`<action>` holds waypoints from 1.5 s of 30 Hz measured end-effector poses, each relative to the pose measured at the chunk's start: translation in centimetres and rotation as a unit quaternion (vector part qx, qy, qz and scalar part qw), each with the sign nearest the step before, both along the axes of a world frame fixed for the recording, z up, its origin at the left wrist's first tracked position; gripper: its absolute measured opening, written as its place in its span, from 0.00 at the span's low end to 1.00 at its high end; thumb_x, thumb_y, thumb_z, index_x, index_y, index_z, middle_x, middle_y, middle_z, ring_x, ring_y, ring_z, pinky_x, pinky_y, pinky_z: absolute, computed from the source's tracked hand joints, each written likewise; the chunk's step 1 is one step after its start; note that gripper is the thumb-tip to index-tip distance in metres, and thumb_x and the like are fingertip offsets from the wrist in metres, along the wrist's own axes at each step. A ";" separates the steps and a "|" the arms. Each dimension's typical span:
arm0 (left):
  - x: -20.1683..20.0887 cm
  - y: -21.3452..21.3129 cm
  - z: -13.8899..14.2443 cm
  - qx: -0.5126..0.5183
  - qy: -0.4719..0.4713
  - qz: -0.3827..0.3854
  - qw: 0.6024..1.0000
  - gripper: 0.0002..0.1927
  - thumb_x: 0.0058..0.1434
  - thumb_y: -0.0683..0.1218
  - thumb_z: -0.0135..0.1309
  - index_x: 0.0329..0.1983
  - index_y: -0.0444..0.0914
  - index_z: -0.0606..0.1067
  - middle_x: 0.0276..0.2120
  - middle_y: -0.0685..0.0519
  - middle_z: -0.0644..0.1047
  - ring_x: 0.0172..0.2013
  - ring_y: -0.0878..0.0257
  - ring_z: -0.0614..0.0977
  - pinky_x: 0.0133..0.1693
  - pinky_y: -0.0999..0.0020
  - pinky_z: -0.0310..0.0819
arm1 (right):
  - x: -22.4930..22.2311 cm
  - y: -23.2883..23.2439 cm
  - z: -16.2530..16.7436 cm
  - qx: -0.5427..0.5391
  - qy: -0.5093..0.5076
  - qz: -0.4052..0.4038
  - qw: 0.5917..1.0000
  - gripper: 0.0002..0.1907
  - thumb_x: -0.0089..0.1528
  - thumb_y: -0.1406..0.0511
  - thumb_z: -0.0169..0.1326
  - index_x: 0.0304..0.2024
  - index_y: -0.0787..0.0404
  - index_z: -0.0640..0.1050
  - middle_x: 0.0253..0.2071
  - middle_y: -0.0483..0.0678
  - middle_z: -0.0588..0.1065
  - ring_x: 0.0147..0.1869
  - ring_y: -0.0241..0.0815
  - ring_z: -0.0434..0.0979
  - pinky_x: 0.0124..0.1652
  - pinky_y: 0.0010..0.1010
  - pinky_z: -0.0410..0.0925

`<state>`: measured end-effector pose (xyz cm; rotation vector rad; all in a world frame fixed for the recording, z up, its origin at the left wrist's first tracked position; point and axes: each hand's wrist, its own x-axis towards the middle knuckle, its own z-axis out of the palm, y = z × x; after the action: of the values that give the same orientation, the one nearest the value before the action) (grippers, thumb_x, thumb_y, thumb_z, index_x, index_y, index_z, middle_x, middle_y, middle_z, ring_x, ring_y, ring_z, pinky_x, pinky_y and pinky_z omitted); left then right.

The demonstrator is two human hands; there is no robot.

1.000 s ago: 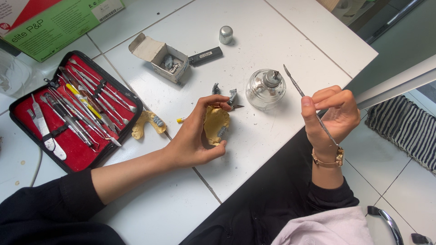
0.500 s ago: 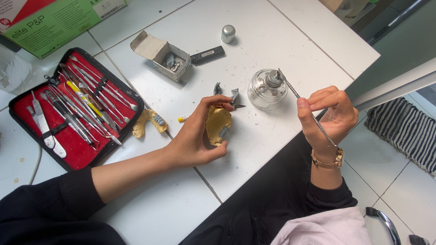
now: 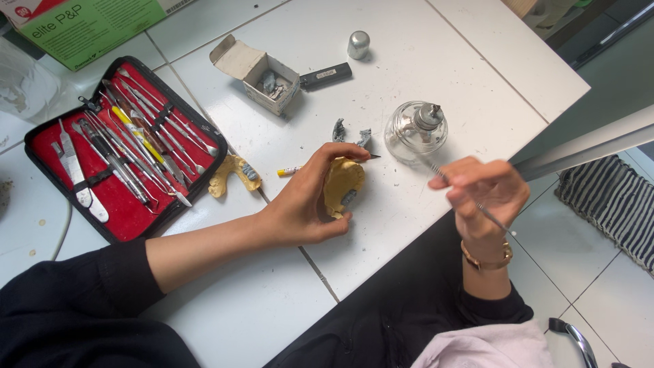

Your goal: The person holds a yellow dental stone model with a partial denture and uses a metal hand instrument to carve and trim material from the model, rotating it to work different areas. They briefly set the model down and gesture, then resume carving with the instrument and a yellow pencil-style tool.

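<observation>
A: At the table edge, the left hand (image 3: 306, 201) is closing thumb and fingers around the yellow cast (image 3: 340, 187), tilting it up off the table (image 3: 477, 75), probably to keep its working face toward the viewer.

B: And the right hand (image 3: 487, 194)?

A: It is pinching a thin metal tool (image 3: 443, 176), fingers curled shut on the shaft, tip angling toward the glass burner (image 3: 415, 129), just beside it.

B: Surroundings?

A: The open red tool case (image 3: 122, 150) is lying left, within reach; a second cast (image 3: 234, 174) beside it.

B: Change from earlier?

A: The tool is pointing lower now; earlier its tip was standing higher, above the burner.
</observation>
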<state>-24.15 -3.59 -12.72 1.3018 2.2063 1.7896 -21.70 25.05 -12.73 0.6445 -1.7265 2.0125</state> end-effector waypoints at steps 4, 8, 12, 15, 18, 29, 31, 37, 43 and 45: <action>-0.2 0.1 -0.3 0.004 -0.023 -0.021 1.000 0.45 0.53 0.41 0.67 0.70 0.35 0.56 0.67 0.45 0.67 0.71 0.54 0.69 0.75 0.59 0.62 | 1.6 -0.5 -2.1 -0.005 -0.020 0.101 0.995 0.09 0.64 0.73 0.67 0.38 0.65 0.77 0.34 0.57 0.79 0.40 0.42 0.81 0.41 0.28 0.75; -0.3 0.3 -0.2 0.007 -0.016 -0.043 0.999 0.42 0.54 0.39 0.69 0.69 0.37 0.60 0.69 0.46 0.67 0.74 0.53 0.68 0.74 0.58 0.60 | 1.7 -1.5 -3.5 -0.012 -0.032 0.066 0.997 0.10 0.65 0.67 0.65 0.40 0.66 0.76 0.33 0.57 0.79 0.38 0.43 0.82 0.40 0.30 0.77; -0.3 0.3 0.1 -0.001 -0.029 -0.067 0.997 0.40 0.54 0.39 0.68 0.68 0.38 0.61 0.71 0.45 0.65 0.74 0.52 0.67 0.73 0.58 0.60 | 1.2 -2.0 -3.5 0.014 -0.026 0.032 0.999 0.13 0.69 0.62 0.61 0.43 0.65 0.73 0.34 0.58 0.79 0.38 0.44 0.82 0.42 0.32 0.78; -0.4 0.2 0.1 -0.012 -0.037 -0.073 0.997 0.40 0.54 0.39 0.68 0.68 0.38 0.61 0.70 0.45 0.65 0.73 0.52 0.68 0.74 0.58 0.62 | 1.1 -2.3 -3.2 0.018 -0.004 0.049 0.999 0.14 0.72 0.58 0.56 0.43 0.62 0.70 0.35 0.57 0.79 0.38 0.44 0.82 0.42 0.30 0.76; -0.4 0.3 0.2 -0.007 -0.036 -0.076 0.996 0.40 0.55 0.38 0.68 0.68 0.38 0.61 0.69 0.46 0.65 0.73 0.52 0.67 0.76 0.58 0.63 | 1.4 -2.5 -3.0 0.078 0.019 0.023 0.997 0.15 0.74 0.57 0.53 0.43 0.61 0.69 0.34 0.56 0.79 0.37 0.43 0.82 0.40 0.27 0.72; -0.3 0.5 0.3 -0.007 -0.031 -0.078 0.996 0.39 0.53 0.37 0.68 0.66 0.36 0.62 0.67 0.44 0.67 0.74 0.51 0.66 0.77 0.57 0.59 | 1.5 -3.1 -3.0 0.137 0.049 -0.001 0.989 0.13 0.75 0.58 0.48 0.43 0.61 0.69 0.39 0.55 0.79 0.39 0.38 0.79 0.41 0.24 0.71; -0.4 0.5 0.3 -0.012 -0.027 -0.076 0.997 0.39 0.53 0.37 0.68 0.65 0.36 0.62 0.67 0.44 0.67 0.74 0.51 0.66 0.76 0.57 0.60 | 1.4 -3.1 -3.0 0.138 0.055 0.002 0.989 0.13 0.75 0.58 0.48 0.43 0.61 0.69 0.39 0.55 0.79 0.39 0.39 0.79 0.41 0.24 0.71; -0.4 0.5 0.3 -0.013 -0.025 -0.075 0.997 0.38 0.53 0.37 0.68 0.65 0.37 0.63 0.67 0.44 0.67 0.74 0.50 0.67 0.76 0.57 0.60 | 1.5 -3.1 -3.0 0.145 0.051 0.007 0.988 0.12 0.75 0.59 0.49 0.43 0.61 0.69 0.39 0.56 0.79 0.40 0.40 0.79 0.40 0.25 0.72; -0.4 0.5 0.3 -0.015 -0.025 -0.075 0.997 0.38 0.53 0.37 0.68 0.64 0.37 0.62 0.67 0.44 0.67 0.74 0.50 0.66 0.73 0.56 0.57 | 1.4 -3.1 -3.1 0.136 0.062 0.023 0.989 0.12 0.74 0.58 0.50 0.44 0.61 0.70 0.39 0.55 0.79 0.41 0.41 0.81 0.41 0.26 0.74; -0.4 0.5 0.3 -0.014 -0.023 -0.074 0.997 0.38 0.53 0.37 0.68 0.64 0.37 0.63 0.67 0.44 0.67 0.74 0.50 0.66 0.73 0.56 0.58 | 1.4 -3.2 -3.1 0.140 0.060 0.015 0.988 0.12 0.74 0.58 0.50 0.44 0.61 0.70 0.39 0.55 0.79 0.40 0.41 0.81 0.40 0.26 0.73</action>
<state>-24.55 -3.11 -12.42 1.3642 2.0440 1.7113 -20.29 21.90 -15.79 0.8673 -1.9528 1.7257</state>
